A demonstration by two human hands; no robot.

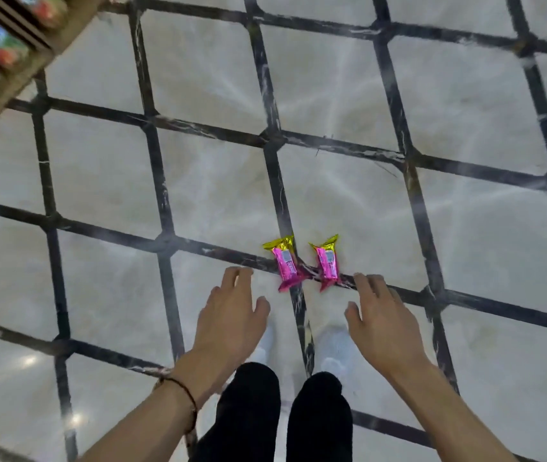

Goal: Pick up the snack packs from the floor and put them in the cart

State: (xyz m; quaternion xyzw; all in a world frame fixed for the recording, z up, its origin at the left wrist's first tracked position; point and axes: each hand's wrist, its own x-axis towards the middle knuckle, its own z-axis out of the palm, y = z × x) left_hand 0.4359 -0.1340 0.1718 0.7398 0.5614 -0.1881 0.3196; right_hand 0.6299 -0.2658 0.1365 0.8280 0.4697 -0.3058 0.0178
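Note:
Two small pink snack packs with yellow foil ends lie side by side on the tiled floor, the left pack (286,264) and the right pack (327,262), across a dark grout band. My left hand (232,311) hovers just below and left of the left pack, fingers spread, holding nothing. My right hand (378,315) hovers just below and right of the right pack, also spread and holding nothing. Neither hand touches a pack. No cart is in view.
A shelf (5,51) with colourful packaged goods sits at the top left. My legs in black trousers (285,418) and light shoes (332,351) stand below the packs. Pale glossy tiles with dark bands cover the floor all around.

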